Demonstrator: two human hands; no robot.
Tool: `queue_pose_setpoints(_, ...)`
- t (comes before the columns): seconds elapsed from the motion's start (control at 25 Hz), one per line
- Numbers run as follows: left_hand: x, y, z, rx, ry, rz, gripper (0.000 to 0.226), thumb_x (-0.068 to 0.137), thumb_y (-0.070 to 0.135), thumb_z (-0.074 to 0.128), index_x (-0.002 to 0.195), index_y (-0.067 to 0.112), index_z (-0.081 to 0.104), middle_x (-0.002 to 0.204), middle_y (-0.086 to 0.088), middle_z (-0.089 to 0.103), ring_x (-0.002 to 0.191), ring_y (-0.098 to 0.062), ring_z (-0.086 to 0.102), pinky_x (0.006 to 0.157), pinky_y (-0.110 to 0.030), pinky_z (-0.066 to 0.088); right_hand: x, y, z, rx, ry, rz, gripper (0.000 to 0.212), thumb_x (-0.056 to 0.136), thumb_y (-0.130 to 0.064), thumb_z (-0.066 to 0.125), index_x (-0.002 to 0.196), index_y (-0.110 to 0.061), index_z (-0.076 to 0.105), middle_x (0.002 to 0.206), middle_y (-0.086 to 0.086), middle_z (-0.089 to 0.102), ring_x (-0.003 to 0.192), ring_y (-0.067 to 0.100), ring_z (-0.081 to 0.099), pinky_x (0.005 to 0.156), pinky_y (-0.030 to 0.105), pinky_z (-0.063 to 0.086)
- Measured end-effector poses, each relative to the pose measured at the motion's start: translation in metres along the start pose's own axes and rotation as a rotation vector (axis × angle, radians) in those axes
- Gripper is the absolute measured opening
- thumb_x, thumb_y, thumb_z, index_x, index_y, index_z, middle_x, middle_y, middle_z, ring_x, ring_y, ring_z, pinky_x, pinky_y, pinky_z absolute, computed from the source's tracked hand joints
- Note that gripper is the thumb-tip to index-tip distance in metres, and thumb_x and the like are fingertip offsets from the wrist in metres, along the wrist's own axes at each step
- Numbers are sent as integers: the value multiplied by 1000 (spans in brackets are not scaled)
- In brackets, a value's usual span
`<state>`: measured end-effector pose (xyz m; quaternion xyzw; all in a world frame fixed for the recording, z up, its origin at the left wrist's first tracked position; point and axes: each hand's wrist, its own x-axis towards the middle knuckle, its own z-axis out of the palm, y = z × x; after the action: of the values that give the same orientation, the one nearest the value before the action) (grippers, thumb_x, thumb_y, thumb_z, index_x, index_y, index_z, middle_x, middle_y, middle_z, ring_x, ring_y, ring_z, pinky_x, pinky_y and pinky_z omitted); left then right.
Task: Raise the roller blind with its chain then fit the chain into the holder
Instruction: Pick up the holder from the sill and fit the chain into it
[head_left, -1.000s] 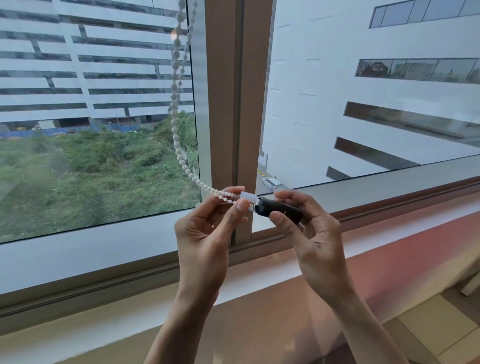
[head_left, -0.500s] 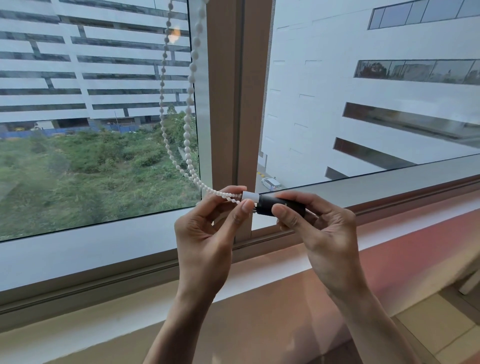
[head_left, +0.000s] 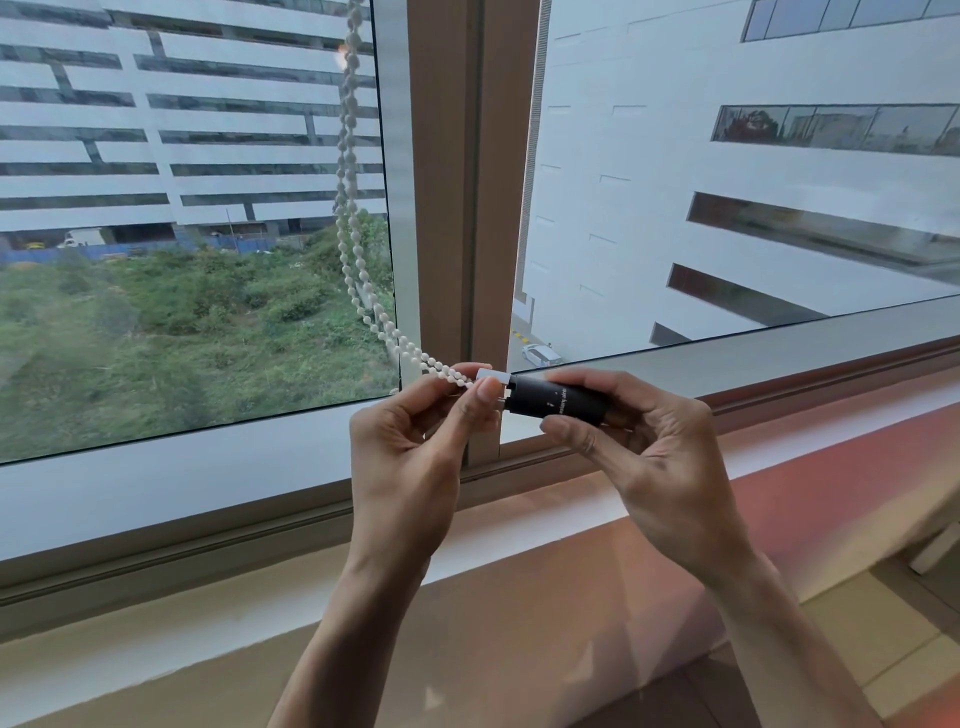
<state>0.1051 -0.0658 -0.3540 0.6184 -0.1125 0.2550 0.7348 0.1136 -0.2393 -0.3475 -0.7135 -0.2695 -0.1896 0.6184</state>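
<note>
A white beaded chain (head_left: 347, 197) hangs in two strands from the top of the window and curves right toward my hands. My left hand (head_left: 415, 441) pinches the chain's lower end between thumb and forefinger, right at the white tip (head_left: 492, 375) of the holder. The holder (head_left: 558, 399) is a short black cylinder with small white lettering, lying level. My right hand (head_left: 641, 441) grips it, fingers curled over the top and thumb underneath. The roller blind itself is out of view.
A brown vertical window post (head_left: 457, 182) stands just behind my hands, with glass panes on both sides. A wide white and pinkish sill (head_left: 779, 467) runs below the window. Tiled floor (head_left: 883, 649) shows at the lower right.
The two chain strands have swung closer together. Both hands and the holder have stayed almost in place at the foot of the post.
</note>
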Motion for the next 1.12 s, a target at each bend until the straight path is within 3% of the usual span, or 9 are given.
queue_pose_setpoints(0.16, -2, 1, 4, -10, 46, -46, 10, 84, 20, 75, 76, 20, 80, 66, 9, 69, 61, -3, 58, 67, -13, 50, 0, 2, -4, -169, -20, -89, 27, 81, -17, 78, 107, -19, 73, 97, -6, 76, 86, 11, 73, 82, 19, 55)
queue_pose_setpoints(0.72, 1, 7, 2, -48, 13, -115, 14, 76, 30, 75, 76, 17, 80, 67, 6, 68, 62, -5, 56, 72, -18, 51, 8, 13, -4, -13, -64, -112, 31, 80, -10, 78, 107, -23, 73, 103, -3, 77, 93, 16, 73, 85, 28, 57)
queue_pose_setpoints(0.88, 1, 7, 2, -33, 12, -126, 10, 81, 25, 75, 74, 19, 80, 66, 6, 67, 61, -5, 55, 71, -18, 50, 9, 15, -5, -18, -64, -129, 32, 78, -9, 79, 107, -23, 74, 103, -2, 77, 94, 18, 74, 85, 31, 58)
queue_pose_setpoints(1.12, 2, 6, -1, -66, -33, -70, 15, 79, 24, 71, 76, 11, 77, 71, 7, 69, 64, -4, 57, 68, -14, 51, 10, 15, -1, 28, -67, -106, 29, 78, -13, 79, 105, -23, 74, 100, -2, 77, 92, 16, 74, 82, 26, 57)
